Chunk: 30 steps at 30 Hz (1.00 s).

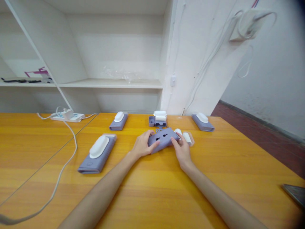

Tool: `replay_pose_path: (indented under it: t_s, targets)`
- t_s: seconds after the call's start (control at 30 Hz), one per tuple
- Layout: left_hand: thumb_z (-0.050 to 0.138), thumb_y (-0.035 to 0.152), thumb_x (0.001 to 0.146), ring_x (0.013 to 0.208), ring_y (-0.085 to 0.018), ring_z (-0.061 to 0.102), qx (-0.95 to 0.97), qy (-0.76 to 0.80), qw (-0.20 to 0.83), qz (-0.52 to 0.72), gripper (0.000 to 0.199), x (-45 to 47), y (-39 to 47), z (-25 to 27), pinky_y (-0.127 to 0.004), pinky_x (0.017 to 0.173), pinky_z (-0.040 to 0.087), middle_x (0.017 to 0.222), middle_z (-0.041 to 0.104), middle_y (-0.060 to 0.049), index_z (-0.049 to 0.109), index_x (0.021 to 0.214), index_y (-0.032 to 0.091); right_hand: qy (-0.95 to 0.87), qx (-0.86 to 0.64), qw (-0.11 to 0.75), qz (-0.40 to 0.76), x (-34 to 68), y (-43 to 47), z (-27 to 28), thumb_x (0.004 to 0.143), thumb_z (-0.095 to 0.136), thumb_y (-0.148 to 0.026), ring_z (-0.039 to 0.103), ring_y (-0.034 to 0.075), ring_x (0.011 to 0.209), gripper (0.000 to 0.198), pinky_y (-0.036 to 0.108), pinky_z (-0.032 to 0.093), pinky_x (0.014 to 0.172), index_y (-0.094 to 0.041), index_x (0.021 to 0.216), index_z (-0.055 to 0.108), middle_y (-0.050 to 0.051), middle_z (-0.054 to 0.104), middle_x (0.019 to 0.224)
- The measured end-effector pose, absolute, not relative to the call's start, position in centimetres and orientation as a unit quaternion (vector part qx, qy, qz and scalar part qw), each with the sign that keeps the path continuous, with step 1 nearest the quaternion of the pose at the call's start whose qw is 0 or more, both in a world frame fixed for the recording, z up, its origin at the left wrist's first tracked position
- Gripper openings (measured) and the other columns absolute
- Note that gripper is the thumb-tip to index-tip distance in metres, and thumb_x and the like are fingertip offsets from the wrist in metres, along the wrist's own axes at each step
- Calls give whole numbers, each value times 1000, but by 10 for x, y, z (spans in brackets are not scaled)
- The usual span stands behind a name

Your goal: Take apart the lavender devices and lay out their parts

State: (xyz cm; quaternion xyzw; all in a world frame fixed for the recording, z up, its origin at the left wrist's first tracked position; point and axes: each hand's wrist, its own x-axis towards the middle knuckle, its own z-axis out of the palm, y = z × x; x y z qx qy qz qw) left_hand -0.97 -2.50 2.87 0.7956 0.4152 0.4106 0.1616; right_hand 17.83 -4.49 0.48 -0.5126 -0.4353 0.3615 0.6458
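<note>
Both my hands hold a grey-purple plastic case [164, 142] with two dark keyhole-shaped slots in the face toward me. It is tilted, just above or on the table; I cannot tell which. My left hand [143, 143] grips its left end, thumb on the near face. My right hand [182, 150] grips the right end, thumb in front and fingers partly hidden behind. Just beyond my right fingers lie white rounded pieces [187, 138], one on a clear-edged part. Behind the case is a group of small grey-purple parts [160, 122] with white pieces [160, 115] on top.
Grey-purple units with white oval tops lie at the near left [97, 154], back left [118, 121] and back right [203, 122]. A white power strip [75, 117] and its long cable [62, 171] are on the left. A dark flat object [295, 192] sits at the right edge.
</note>
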Motion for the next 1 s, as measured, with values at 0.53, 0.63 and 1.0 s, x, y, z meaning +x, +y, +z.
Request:
replay_pose_path:
  t_s: [0.53, 0.63, 1.0]
  targets:
    - [69, 48, 70, 66, -17, 65, 559, 379, 591, 441, 61, 3, -15, 26, -25, 57, 51, 87, 69, -8, 50, 119, 16, -487, -444, 596, 459, 169, -54, 14, 75, 65, -43, 63, 21, 89, 71, 36, 49, 83, -17, 134, 33, 7, 67, 92]
    - [68, 48, 71, 66, -16, 65, 525, 376, 580, 497, 57, 6, -13, 25, -24, 58, 51, 85, 69, -8, 53, 115, 14, -526, -421, 566, 474, 164, -57, 13, 76, 63, -43, 64, 21, 87, 68, 37, 51, 81, -18, 133, 35, 7, 68, 94]
    - [70, 49, 69, 68, -17, 65, 412, 385, 563, 605, 70, 9, -14, 26, -28, 63, 52, 82, 69, -4, 38, 125, 21, -636, -518, 445, 360, 157, -63, 13, 76, 60, -48, 61, 21, 80, 40, 33, 48, 74, -14, 98, 62, 8, 67, 91]
